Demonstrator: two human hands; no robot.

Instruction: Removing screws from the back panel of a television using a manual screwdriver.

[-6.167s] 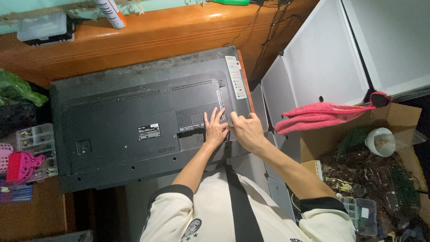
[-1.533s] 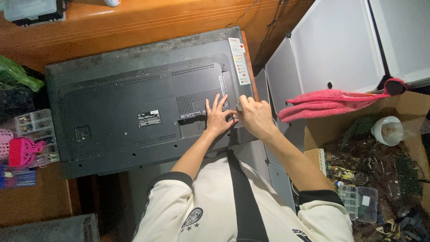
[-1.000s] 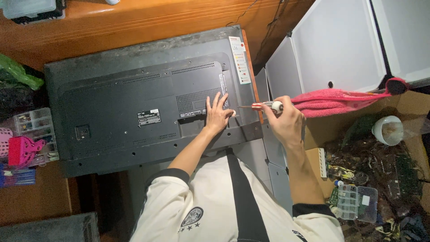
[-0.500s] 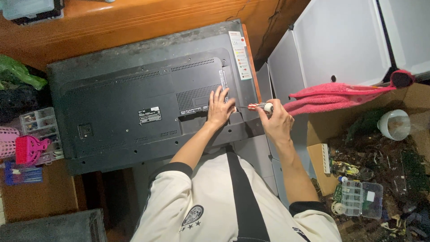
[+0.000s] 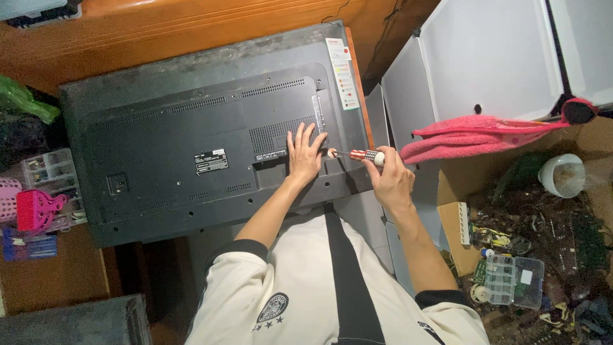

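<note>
On a shiny wooden table, the left hand lies flat, fingers spread, on the black plastic TV, while the right hand grips a striped screwdriver.

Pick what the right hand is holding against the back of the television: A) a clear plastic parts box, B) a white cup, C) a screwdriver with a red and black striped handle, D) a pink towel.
C: the right hand grips a screwdriver with a red and black striped handle, its tip at the television's back panel beside the left hand, which lies flat on the panel.
</note>
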